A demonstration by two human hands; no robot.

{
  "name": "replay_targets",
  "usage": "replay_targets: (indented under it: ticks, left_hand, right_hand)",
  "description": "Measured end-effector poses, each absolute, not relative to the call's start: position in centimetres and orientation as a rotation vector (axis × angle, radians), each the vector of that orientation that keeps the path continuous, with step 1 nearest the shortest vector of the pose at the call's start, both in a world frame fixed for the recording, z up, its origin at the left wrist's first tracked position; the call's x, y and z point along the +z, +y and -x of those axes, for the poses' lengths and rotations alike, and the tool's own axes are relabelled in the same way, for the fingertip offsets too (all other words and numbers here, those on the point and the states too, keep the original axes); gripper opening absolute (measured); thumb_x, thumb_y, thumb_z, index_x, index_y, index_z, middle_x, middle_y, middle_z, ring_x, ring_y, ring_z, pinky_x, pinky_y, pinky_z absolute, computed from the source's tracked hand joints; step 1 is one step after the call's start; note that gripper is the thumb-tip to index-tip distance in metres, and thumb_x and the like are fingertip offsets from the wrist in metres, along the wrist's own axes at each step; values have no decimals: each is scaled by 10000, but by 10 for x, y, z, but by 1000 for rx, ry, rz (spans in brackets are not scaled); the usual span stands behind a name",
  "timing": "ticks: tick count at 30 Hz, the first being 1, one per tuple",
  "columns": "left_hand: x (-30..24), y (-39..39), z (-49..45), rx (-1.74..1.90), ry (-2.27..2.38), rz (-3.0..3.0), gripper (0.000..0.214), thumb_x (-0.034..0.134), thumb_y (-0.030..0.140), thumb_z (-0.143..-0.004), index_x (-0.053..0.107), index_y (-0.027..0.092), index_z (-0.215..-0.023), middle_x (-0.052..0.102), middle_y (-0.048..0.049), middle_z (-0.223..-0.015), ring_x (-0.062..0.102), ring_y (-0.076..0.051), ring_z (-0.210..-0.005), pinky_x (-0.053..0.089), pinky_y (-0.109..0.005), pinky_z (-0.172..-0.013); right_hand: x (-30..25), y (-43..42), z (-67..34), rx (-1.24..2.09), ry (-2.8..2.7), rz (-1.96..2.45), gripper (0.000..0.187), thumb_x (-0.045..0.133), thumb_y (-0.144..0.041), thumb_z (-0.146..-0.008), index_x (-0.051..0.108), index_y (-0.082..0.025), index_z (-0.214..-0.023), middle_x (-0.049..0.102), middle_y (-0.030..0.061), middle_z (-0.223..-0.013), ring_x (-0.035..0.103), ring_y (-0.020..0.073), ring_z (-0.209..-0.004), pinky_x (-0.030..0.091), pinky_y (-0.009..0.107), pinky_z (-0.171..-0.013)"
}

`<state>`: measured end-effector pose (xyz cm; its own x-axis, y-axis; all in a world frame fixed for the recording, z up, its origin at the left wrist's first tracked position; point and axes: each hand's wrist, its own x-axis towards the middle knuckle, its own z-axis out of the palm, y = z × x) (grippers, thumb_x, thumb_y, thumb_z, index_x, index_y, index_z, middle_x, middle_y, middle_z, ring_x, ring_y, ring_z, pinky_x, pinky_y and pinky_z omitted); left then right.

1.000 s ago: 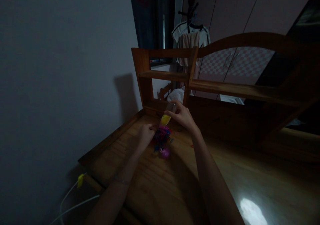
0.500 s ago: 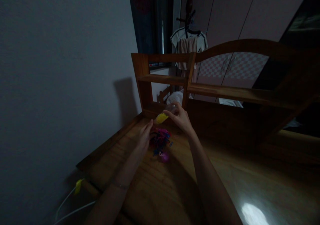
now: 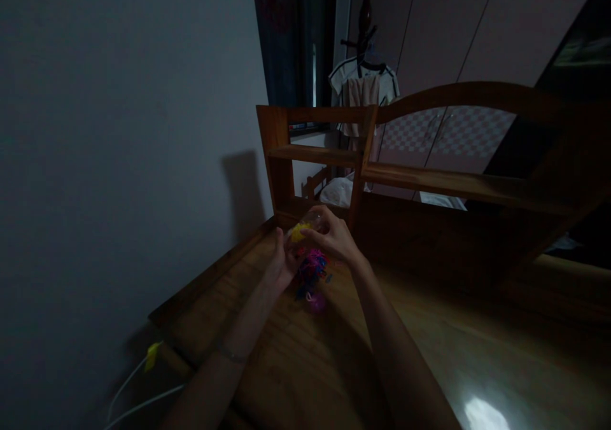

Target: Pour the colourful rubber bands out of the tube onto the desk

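Above the wooden desk, my right hand [image 3: 335, 236] grips a clear plastic container [image 3: 312, 220] tilted down to the left. Small yellow pieces [image 3: 300, 231] lie inside its lower end; what they are is too dim to tell. My left hand [image 3: 282, 268] is open at that lower end, thumb apart and palm turned up; some of its fingers are hidden. Beneath both hands sits a pile of pink, blue and red thin pieces [image 3: 314, 266]. Just in front of the pile is a round purple object [image 3: 316, 302] with a pale loop on it.
The wooden desk [image 3: 286, 366] carries a shelf rack [image 3: 315, 154] along its back edge. A wall [image 3: 143, 131] rises on the left. White cables [image 3: 143, 404] with a yellow tag [image 3: 151, 355] hang off the left front corner. Clothes [image 3: 363, 93] hang behind the rack.
The container has come left and a little lower in my right hand. My left hand has turned its palm upward and opened beneath the container's end.
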<state>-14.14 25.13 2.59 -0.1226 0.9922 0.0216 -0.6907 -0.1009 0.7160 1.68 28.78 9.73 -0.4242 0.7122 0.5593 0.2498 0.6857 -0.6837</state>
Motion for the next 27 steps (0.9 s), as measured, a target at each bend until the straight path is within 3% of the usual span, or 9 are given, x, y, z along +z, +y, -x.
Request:
replay_targets:
  ticks: [3, 12, 15, 21, 27]
  left_hand:
    - [29, 249, 141, 1579, 616, -623, 499, 556, 618, -842, 666, 222, -1125, 637, -68, -1252, 566, -248, -1181, 521, -360, -937]
    - [28, 246, 142, 1500, 574, -814, 333, 645, 238, -844, 632, 185, -1172, 627, -90, -1262, 509, -249, -1262, 412, -428, -1069]
    - [29, 247, 141, 1501, 569, -783, 341, 641, 253, -849, 619, 193, -1184, 631, -83, -1261, 524, -238, -1246, 421, -421, -1058]
    - [41, 241, 144, 1426, 552, -731, 427, 508, 465, -904, 632, 177, -1193, 672, -100, -1192, 582, -283, -1171, 467, -464, -987]
    - [37, 245, 148, 1406, 596, -750, 409, 530, 423, -906, 623, 162, -1206, 653, -130, -1220, 576, -300, -1179, 476, -479, -973]
  right_hand:
    - [99, 284, -15, 690, -2009, 676, 460, 641, -464, -812, 547, -231, -1197, 638, -12, -811, 571, 148, -656, 436, 253, -599]
    - [104, 287, -22, 728, -2005, 651, 485, 676, -456, -783, 560, -245, -1204, 641, 3, -907, 552, 148, -675, 440, 259, -600]
    - [102, 289, -23, 743, -1990, 680, 511, 683, -469, -774, 554, -256, -1220, 639, 5, -904, 556, 151, -669, 451, 261, -592]
    - [101, 291, -30, 709, -1960, 749, 513, 652, -473, -798, 526, -266, -1250, 661, 20, -907, 599, 183, -710, 485, 296, -630]
    - [102, 295, -37, 644, -1930, 762, 517, 648, -478, -805, 512, -253, -1250, 655, 20, -903, 611, 197, -761, 493, 317, -688]
